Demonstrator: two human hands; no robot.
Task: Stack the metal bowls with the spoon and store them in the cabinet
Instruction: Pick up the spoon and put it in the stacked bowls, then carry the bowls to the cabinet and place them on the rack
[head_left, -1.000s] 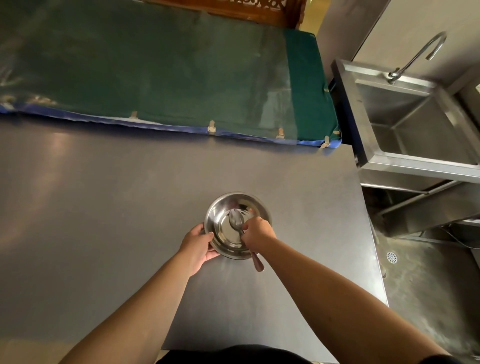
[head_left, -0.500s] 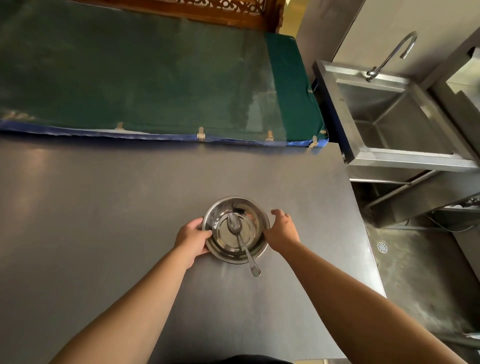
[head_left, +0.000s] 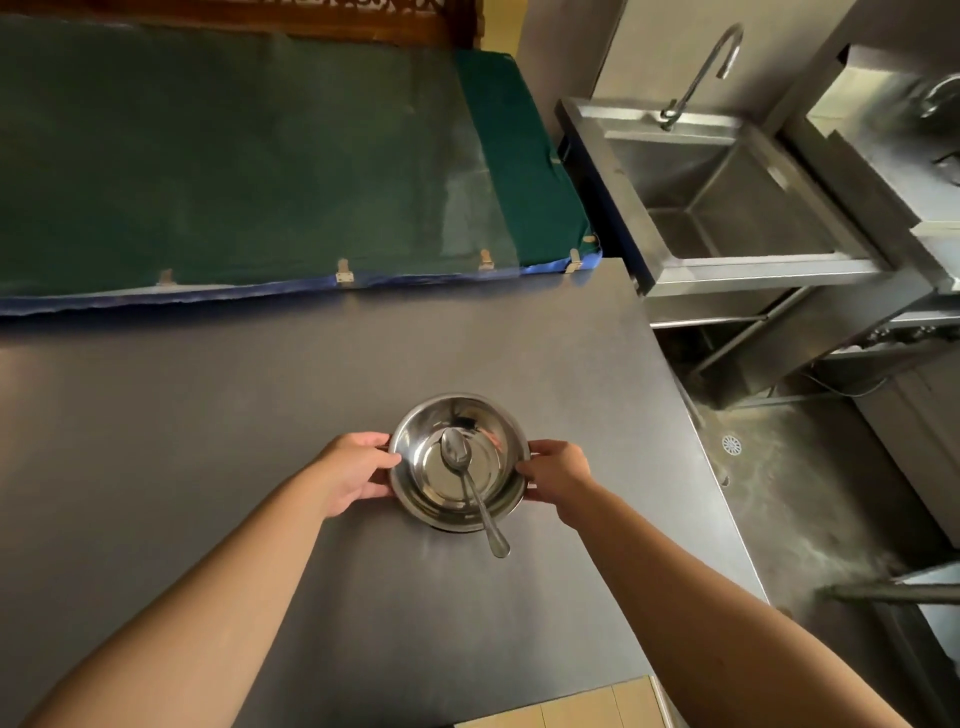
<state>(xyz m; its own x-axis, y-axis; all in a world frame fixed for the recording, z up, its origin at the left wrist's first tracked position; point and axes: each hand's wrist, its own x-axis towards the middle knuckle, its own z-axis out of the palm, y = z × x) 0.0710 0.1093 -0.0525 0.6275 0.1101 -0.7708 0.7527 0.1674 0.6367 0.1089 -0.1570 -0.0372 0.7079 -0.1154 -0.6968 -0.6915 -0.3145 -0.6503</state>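
Observation:
The stacked metal bowls (head_left: 488, 431) rest on the grey steel table (head_left: 208, 426) right of its middle. A metal spoon (head_left: 470, 480) lies inside the top bowl, with its handle sticking out over the near rim. My left hand (head_left: 358, 470) grips the stack's left rim. My right hand (head_left: 558, 475) grips the right rim. Both hands are closed on the bowls, fingers under the edge. No cabinet can be seen.
A green padded mat (head_left: 249, 156) with a blue edge lies along the far side of the table. A steel sink (head_left: 727, 197) with a curved tap (head_left: 701, 73) stands to the right. The table's right edge drops to a wet floor with a drain (head_left: 731, 444).
My right hand let go of the spoon, left it in the bowl, and moved to the bowls' right rim, where it now grips. My left hand stayed on the left rim.

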